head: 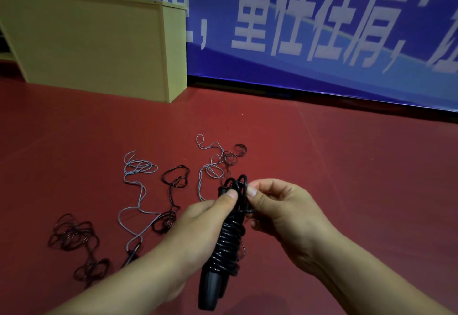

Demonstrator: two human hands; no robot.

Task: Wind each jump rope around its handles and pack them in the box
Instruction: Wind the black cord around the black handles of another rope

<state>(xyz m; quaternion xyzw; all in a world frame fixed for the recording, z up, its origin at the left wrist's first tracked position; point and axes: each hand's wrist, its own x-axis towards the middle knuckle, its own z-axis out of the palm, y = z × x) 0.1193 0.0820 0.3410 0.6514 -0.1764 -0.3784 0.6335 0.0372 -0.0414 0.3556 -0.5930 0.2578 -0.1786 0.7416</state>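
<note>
Black jump rope (pixel 229 237), coiled round its handles: left hand (pixel 198 225) grips it, right hand (pixel 280 205) pinches the top loop at 12 o'clock.

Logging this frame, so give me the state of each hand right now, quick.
Left hand: grips the wound black jump rope by its handles, thumb on top.
Right hand: pinches the rope's end loop at the top.

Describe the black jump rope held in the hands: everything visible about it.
The black jump rope has two smooth dark handles laid side by side, plastic by the look, with glossy cord coiled tightly round their middle. The handle ends point down toward the camera, bare of cord. At the top a few loose loops stick out. It is held tilted above the red floor. The left hand grips the handles, thumb on top; the right hand pinches the top loops.
</note>
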